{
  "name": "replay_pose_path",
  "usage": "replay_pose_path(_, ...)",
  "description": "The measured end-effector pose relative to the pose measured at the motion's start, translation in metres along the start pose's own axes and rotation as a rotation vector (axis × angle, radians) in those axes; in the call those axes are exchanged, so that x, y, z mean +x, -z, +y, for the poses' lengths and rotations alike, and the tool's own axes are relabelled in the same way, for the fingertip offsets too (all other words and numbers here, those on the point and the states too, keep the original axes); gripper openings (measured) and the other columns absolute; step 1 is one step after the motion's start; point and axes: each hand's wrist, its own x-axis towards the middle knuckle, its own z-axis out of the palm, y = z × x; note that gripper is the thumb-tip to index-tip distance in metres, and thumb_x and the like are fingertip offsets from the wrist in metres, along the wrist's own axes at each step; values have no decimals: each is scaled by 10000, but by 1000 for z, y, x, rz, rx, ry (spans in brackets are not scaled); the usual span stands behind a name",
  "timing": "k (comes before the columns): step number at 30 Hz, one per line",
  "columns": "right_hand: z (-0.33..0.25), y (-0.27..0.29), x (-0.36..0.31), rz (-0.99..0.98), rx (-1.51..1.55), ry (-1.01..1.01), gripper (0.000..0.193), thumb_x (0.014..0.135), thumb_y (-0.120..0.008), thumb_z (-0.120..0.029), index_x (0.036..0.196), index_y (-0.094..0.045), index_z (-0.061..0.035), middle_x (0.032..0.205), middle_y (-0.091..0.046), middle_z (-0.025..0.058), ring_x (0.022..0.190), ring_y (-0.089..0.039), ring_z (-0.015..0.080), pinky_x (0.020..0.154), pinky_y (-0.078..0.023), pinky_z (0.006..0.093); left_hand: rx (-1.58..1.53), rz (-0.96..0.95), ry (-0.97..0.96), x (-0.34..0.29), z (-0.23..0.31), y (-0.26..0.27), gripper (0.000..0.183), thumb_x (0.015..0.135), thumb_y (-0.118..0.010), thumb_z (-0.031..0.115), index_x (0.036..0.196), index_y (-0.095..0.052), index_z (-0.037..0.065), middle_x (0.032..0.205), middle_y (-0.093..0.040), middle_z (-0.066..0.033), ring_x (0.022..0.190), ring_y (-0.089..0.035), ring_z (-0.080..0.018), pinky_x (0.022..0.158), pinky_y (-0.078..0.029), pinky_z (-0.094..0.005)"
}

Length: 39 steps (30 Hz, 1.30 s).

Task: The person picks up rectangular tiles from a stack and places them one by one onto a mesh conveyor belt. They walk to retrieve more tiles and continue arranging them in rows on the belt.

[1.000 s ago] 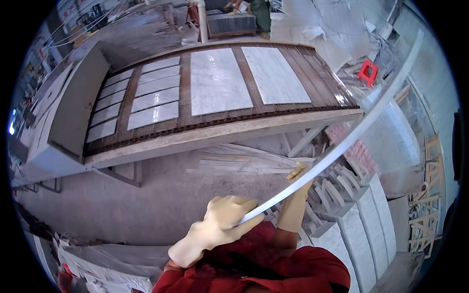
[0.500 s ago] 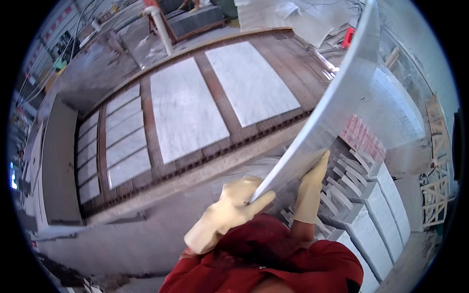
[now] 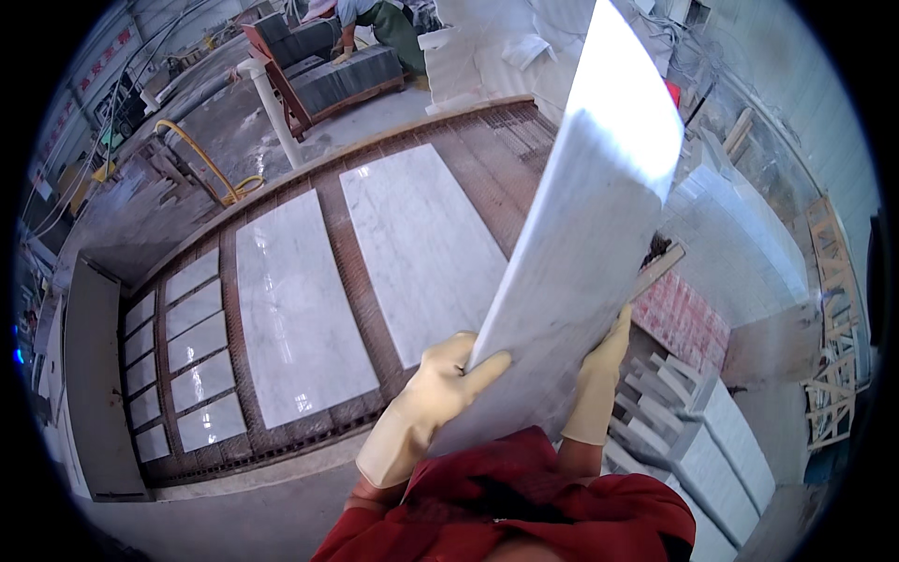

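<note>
A long polished marble slab, white with grey veins, stands tilted in front of me, its far end catching bright light. My left hand, in a cream rubber glove, grips the slab's left edge, with the thumb on the near face. On the opposite edge is my right hand, gloved the same way; its fingers are partly hidden by the slab. Beyond my left hand, a large marble slab lies flat on the brown slatted bed, and another large slab lies to its left.
Several small marble tiles lie in rows at the bed's left end. Stacked marble blocks with spacer strips stand at my right, near a red-stained board. A co-worker bends over dark stone blocks at the back.
The slab in my hands has turned so its broad face shows more, and its far end has swung left. My view has shifted, and the co-worker now shows more fully.
</note>
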Motion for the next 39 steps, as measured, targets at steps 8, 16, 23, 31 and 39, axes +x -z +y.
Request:
replay_pose_path(8, -38, -73, 133, -115, -227, -54, 708, 1059, -547, -588, 1473, -628, -20, 1445, -669, 105, 1311, -617, 234, 1140, -452, 365, -318, 206, 181, 144, 23, -32, 398, 984, -805, 270, 1241, -730, -25, 1091, -777, -105, 956, -718, -173, 829, -576, -343)
replay_pose_path(16, -57, -126, 257, -249, -592, -54, 612, 1083, -579, -476, 1384, -678, 48, 1304, -736, 121, 1145, -695, 223, 1030, -518, 366, -558, 319, 252, 263, -4, -42, 420, 999, -780, 264, 1274, -701, -43, 1127, -775, -136, 939, -739, -189, 817, -601, -343)
replay_pose_path(23, -10, -165, 364, -235, -834, -73, 627, 1048, -625, -453, 1360, -677, 88, 1331, -725, 167, 1185, -672, 270, 1053, -496, 401, -497, 313, 438, 358, -51, -24, 550, 1013, -745, 376, 1350, -652, -49, 1171, -764, -148, 990, -745, -215, 862, -601, -361)
replay_pose_path(31, 18, -201, 439, -178, -1106, -65, 651, 1028, -628, -470, 1397, -665, 65, 1401, -696, 185, 1293, -632, 294, 1112, -459, 410, -316, 295, 637, 432, -97, -29, 615, 1035, -686, 495, 1320, -662, -50, 1143, -746, -126, 973, -725, -223, 843, -581, -361)
replay_pose_path(39, 22, -219, 479, -209, -1186, -58, 639, 1024, -621, -481, 1410, -674, 26, 1423, -696, 173, 1335, -628, 304, 1139, -444, 403, -119, 119, 775, 471, -101, -34, 669, 1021, -671, 567, 1270, -664, -54, 1067, -741, -144, 940, -749, -255, 828, -583, -395)
